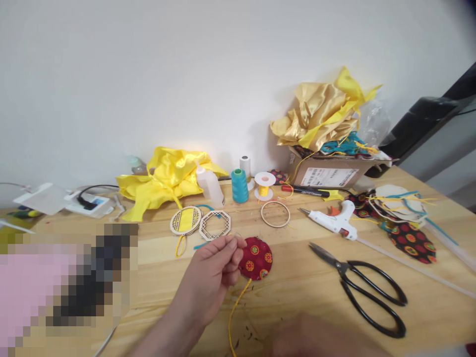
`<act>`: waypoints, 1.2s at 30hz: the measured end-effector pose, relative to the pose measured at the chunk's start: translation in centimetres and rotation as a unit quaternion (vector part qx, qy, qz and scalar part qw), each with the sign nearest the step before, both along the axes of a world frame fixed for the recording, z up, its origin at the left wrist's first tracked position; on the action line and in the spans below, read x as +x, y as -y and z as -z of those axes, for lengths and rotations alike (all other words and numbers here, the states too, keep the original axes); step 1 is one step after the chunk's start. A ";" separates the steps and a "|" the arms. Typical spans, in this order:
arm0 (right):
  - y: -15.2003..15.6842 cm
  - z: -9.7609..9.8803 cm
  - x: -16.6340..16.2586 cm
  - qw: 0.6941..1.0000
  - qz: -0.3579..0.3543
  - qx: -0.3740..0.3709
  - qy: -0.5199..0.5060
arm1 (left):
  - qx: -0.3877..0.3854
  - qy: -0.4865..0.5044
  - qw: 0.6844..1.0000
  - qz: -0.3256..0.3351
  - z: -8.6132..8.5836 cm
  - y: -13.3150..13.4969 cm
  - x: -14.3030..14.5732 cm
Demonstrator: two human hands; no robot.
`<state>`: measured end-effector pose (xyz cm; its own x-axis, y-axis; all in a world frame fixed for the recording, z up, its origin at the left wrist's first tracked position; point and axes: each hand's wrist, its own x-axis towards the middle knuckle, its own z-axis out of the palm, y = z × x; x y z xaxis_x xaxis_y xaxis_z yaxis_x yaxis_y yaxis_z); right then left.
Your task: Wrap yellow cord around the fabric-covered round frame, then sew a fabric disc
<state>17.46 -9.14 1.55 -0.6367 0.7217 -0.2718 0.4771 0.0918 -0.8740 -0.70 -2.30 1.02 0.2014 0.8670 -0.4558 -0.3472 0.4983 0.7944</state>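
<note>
My left hand (219, 263) is closed, thumb and fingers pinched at the left edge of a round dark-red fabric disc (256, 259) with a flower pattern. A twisted yellow cord (233, 315) runs down from the disc's lower edge. Low in the picture, my right hand (316, 338) is a smear of motion, so its fingers cannot be made out. Just beyond the left hand lie an octagonal wooden lattice frame (203, 233) and a round lattice frame with yellow fabric (186, 219). A plain wooden ring (262, 220) lies behind the disc.
Black-handled scissors (342, 268) and a white glue gun (330, 221) lie to the right. Teal thread (240, 186), a yellow cord spool (264, 190) and a plastic bottle (210, 186) stand behind. A cardboard box (301, 171) holds fabric. Yellow cloth (167, 173) lies back left.
</note>
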 end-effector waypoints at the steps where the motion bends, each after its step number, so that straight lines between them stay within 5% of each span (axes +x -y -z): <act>1: -0.5 -0.2 0.2 0.999 0.029 0.018 -0.005 | 0.005 -0.012 1.000 -0.002 0.0 0.1 0.1; 6: -4.3 -0.4 -0.3 0.962 0.245 0.104 -0.056 | 0.028 -0.076 0.997 -0.008 -0.1 0.4 0.5; 12: -7.4 0.4 -3.4 0.936 0.202 -0.183 -0.222 | 0.072 -0.115 0.990 0.023 -0.1 0.8 0.7; 15: -7.8 1.0 -4.3 0.904 0.214 -0.252 -0.270 | 0.081 -0.135 0.987 0.032 0.1 0.8 0.6; 23: -10.0 0.9 -5.1 0.876 0.317 -0.238 -0.276 | 0.065 -0.112 0.992 0.011 0.2 0.5 0.5; 36: -19.4 -5.9 -5.8 0.884 0.315 -0.203 -0.278 | 0.051 0.017 0.997 -0.061 -1.4 -0.8 0.1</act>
<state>11.68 10.22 7.42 -0.2591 0.8953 -0.3624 -0.1923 -0.4155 -0.8890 -0.65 -1.46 2.46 0.1054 0.9276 -0.3585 -0.4277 0.3677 0.8257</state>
